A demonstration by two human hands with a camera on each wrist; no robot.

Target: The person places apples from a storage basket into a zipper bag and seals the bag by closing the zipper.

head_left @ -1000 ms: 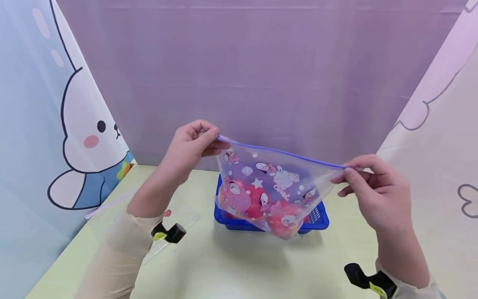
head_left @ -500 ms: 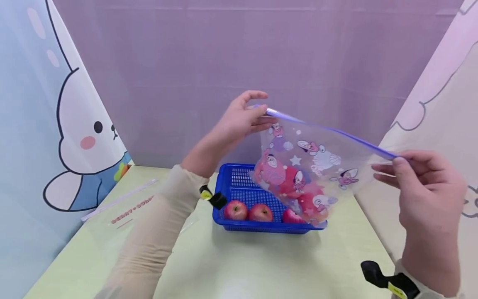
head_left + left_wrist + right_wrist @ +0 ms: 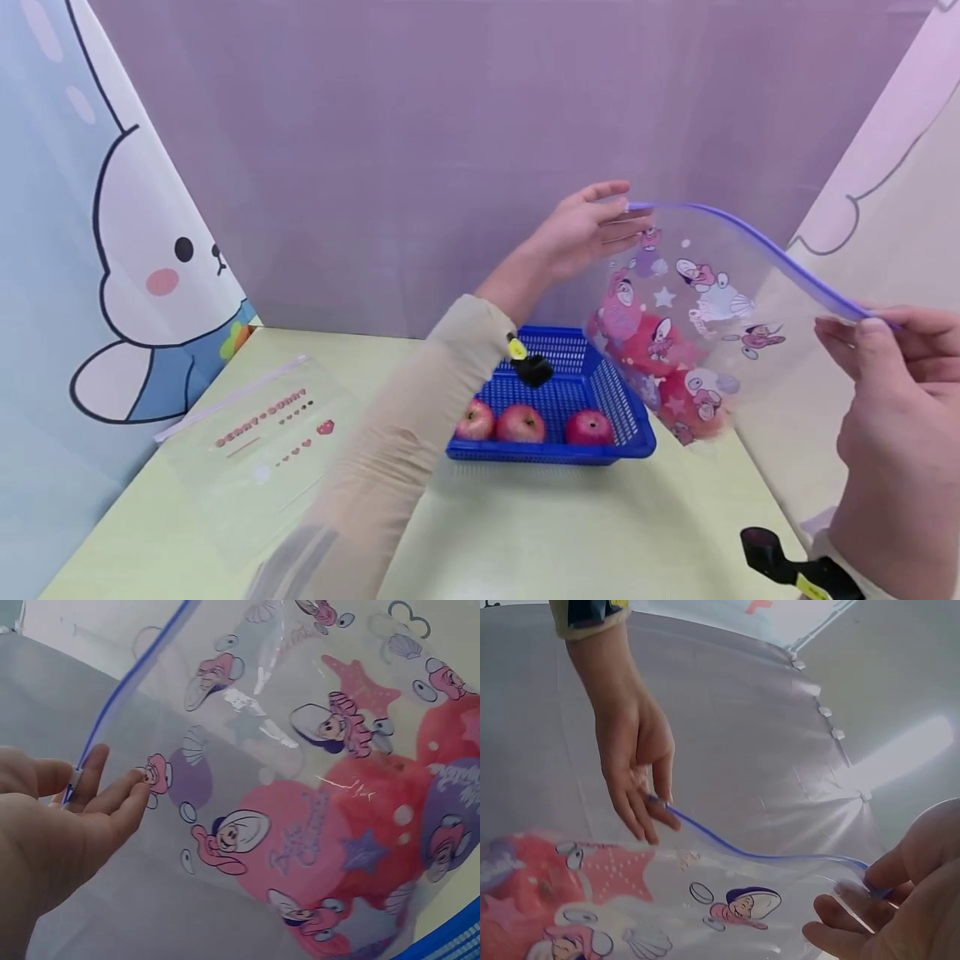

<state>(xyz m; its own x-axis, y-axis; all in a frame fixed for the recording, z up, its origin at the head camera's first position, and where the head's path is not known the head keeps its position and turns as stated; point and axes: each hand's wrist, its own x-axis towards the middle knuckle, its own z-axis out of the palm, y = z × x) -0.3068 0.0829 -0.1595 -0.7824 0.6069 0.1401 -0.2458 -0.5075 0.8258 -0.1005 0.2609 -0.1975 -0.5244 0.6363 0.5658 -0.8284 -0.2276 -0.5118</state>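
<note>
Creased purple backdrop (image 3: pixel 420 133) behind glossy plastic bag (image 3: pixel 675 325)

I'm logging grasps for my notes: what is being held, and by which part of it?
A clear printed bag, by its purple-blue zip strip: the left grip pinches one end, the right grip the other.

Finishes: clear, glossy plastic bag (image 3: pixel 690 308); perforated plastic basket (image 3: pixel 540 454).
Film smooth, sharp highlights; apples (image 3: pixel 521 425) smooth, faint sheen; backdrop (image 3: pixel 450 167) matt, creased cloth; counter (image 3: pixel 540 533) smooth.
</note>
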